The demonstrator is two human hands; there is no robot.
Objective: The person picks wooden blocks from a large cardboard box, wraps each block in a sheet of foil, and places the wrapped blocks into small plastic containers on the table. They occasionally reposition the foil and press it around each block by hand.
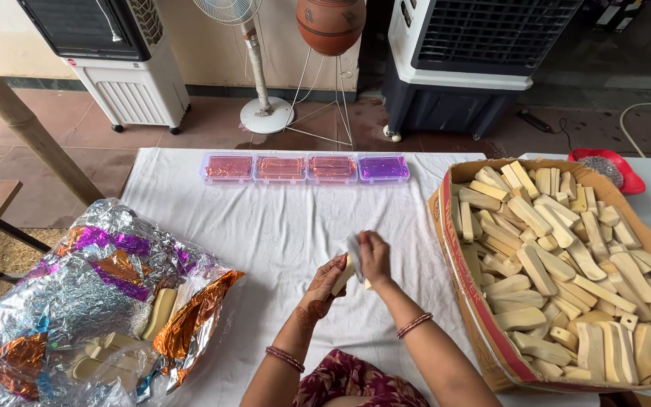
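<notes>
Both my hands meet over the middle of the white-clothed table. My left hand grips a pale cream block from below. My right hand presses a small white cloth against the top of that block. Just to the right stands a large cardboard box heaped with several similar cream blocks. At the left lies a crinkled foil sheet in silver, purple and orange, with a few more blocks resting on it.
A row of clear lidded containers with orange and purple contents sits along the table's far edge. A red dish lies at the far right. Beyond the table stand two air coolers, a pedestal fan and a clay pot on a stand.
</notes>
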